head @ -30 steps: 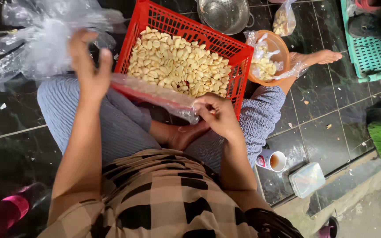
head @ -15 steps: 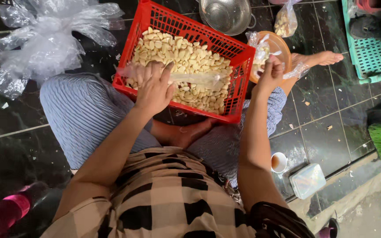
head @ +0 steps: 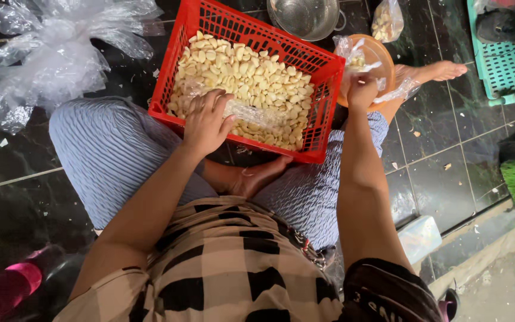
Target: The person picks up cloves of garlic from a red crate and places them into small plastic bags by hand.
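Left hand (head: 207, 122) closed on clear bag (head: 251, 112), lying over peeled garlic (head: 257, 77) in red crate (head: 323, 71). Right hand (head: 362, 92) gripping orange bowl (head: 382, 59), just beyond crate's right wall.

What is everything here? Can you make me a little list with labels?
left hand: rests in the red basket, on a clear plastic bag
right hand: at the orange bowl
basket contents: peeled garlic cloves
floor: dark tiles
nearby: pile of plastic bags, metal colander, green basket
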